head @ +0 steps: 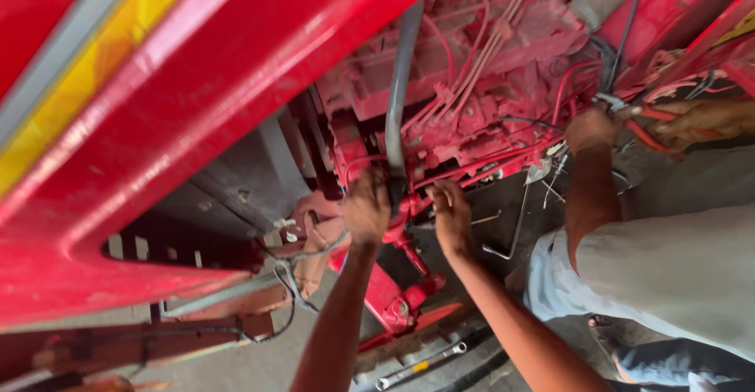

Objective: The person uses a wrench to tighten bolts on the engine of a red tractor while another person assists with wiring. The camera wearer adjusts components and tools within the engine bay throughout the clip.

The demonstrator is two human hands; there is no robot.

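Head view: I see left hand (366,207) reaching up into red engine (472,85), fingers curled around lower end of grey hose (398,85), clamped on it. Hose runs from top of engine down to that hand. Right hand (451,217) just beside it, fingers bent against red fittings; whether it grasps anything, cannot tell. Co-worker's hand (591,128) at right holds red-handled pliers (645,125) near wiring. Spanner (421,364) lies on floor below.
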